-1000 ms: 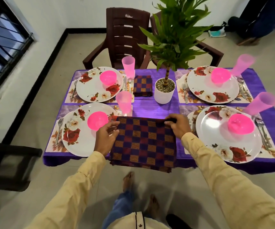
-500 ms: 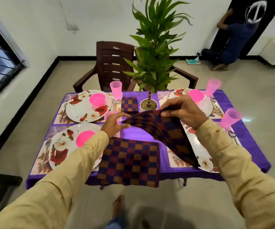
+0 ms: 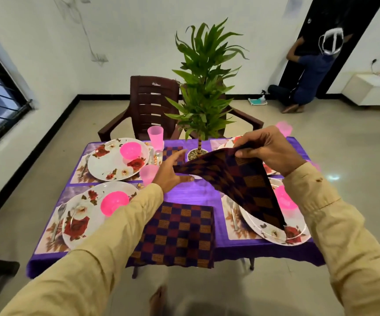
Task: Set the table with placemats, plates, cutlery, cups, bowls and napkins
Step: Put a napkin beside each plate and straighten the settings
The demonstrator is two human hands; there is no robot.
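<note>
Right hand point(image 3: 268, 153) is pinching the top corner of a checked napkin point(image 3: 241, 179), which is hanging above the near-right plate point(image 3: 273, 233). Left hand point(image 3: 173, 172), fingers spread, is touching its left corner. Folded napkin point(image 3: 177, 236) is overhanging the worktop's point(image 3: 191, 195) near edge. Third napkin point(image 3: 170, 152) is lying beside the potted plant point(image 3: 205, 87).

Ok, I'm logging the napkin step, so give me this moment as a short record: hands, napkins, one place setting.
right hand: pinches lifted napkin by its top edge
left hand: at that napkin's left corner, grip unclear
flat napkin: on the near table edge, overhanging it
far napkin: folded, beside the plant
near left plate: holds a pink bowl
</note>
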